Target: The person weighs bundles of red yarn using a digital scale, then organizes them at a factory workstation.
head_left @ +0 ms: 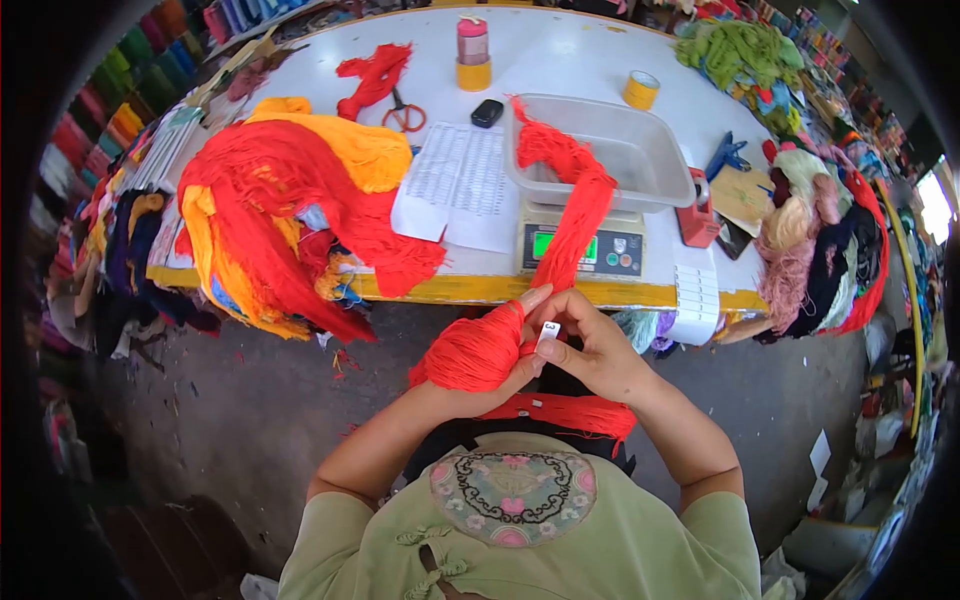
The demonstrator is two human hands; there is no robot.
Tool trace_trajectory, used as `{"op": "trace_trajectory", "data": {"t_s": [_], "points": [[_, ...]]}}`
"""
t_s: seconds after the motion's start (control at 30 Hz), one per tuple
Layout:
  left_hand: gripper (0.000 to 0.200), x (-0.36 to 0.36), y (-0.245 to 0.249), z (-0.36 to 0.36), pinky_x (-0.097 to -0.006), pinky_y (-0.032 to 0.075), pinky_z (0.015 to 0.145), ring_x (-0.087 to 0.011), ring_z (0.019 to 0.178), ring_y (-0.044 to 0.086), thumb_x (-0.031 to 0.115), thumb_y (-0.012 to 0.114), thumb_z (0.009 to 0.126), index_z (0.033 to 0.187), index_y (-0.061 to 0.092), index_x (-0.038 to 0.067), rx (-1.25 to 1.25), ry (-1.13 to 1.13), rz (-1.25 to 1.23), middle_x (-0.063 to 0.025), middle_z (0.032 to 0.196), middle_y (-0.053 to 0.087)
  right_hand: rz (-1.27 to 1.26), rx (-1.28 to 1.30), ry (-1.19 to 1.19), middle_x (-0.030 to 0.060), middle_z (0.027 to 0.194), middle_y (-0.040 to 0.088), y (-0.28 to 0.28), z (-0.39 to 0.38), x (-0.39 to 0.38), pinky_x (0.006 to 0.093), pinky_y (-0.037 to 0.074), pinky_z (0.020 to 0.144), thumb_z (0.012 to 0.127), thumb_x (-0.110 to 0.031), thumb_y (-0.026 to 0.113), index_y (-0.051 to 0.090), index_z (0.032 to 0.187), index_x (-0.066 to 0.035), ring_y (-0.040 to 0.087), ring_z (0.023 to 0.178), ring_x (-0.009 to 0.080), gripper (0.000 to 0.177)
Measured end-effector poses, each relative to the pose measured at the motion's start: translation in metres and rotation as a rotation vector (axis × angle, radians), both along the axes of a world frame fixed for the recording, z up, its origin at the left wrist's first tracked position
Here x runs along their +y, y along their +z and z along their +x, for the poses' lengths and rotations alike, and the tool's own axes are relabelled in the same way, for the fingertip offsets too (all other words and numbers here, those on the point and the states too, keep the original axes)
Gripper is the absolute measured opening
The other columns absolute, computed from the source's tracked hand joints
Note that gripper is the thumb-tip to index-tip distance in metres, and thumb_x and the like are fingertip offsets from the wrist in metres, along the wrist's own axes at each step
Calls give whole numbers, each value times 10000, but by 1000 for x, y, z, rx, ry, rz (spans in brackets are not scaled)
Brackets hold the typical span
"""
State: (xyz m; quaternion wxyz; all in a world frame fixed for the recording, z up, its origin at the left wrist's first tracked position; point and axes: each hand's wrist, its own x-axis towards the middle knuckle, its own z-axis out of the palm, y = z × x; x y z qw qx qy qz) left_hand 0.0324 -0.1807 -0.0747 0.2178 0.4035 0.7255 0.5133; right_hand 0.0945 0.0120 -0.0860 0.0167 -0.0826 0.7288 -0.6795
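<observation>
My left hand (520, 372) is closed round a thick skein of red yarn (472, 352), part of which drapes over the wrist. From there the yarn runs up across the scale (625, 248) into a clear plastic tub (655, 165). Between the thumb and fingers of my right hand (590, 345) is a small white label (548, 332) marked with a 3, held against the yarn. More red yarn (580, 412) with small white tags lies across my lap. The scale's green display is partly covered by the yarn.
Red and orange yarn (290, 190) heaps over the table's left side, near scissors (404, 112) and printed sheets (460, 180). A label strip (697, 300) hangs off the front edge beside a red dispenser (697, 215). Mixed yarn bundles (800, 220) crowd the right side.
</observation>
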Motion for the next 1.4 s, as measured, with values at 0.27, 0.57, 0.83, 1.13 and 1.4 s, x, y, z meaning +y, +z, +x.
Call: {"op": "trace_trajectory", "data": {"t_s": [0.27,0.57,0.83,1.13,1.4], "points": [[262,3,-11,1,-386,517,679,-303,764,660,118,651,885,1134,586,65,549,135,249,-109,804,654,253,-9,6,29,694,557,36,5,-3,261,431,646,959,-163,627,441,1248,-63,506,644,97,357],[215,4,-12,-12,-346,456,536,-247,583,575,234,555,978,861,588,57,325,56,230,-93,701,587,322,260,96,51,868,642,39,5,6,262,471,705,855,-42,715,563,1051,-70,633,725,165,250],[290,-6,2,-13,-271,425,551,-104,577,504,293,511,1013,814,568,90,-623,-134,150,-6,687,537,261,282,74,59,857,677,33,2,5,253,492,685,866,46,659,522,1028,-43,656,762,143,230],[213,6,-13,-8,-350,483,746,-233,798,625,239,542,995,982,613,38,41,112,183,-94,853,633,185,112,-189,32,818,651,19,5,-3,260,467,690,841,44,681,500,1080,-63,584,696,101,318],[149,14,-23,-12,-331,516,712,-247,736,653,215,636,925,908,650,67,133,166,162,-93,817,657,680,415,-170,48,717,619,14,11,20,381,365,948,772,-65,704,557,1101,-99,612,683,258,362]]}}
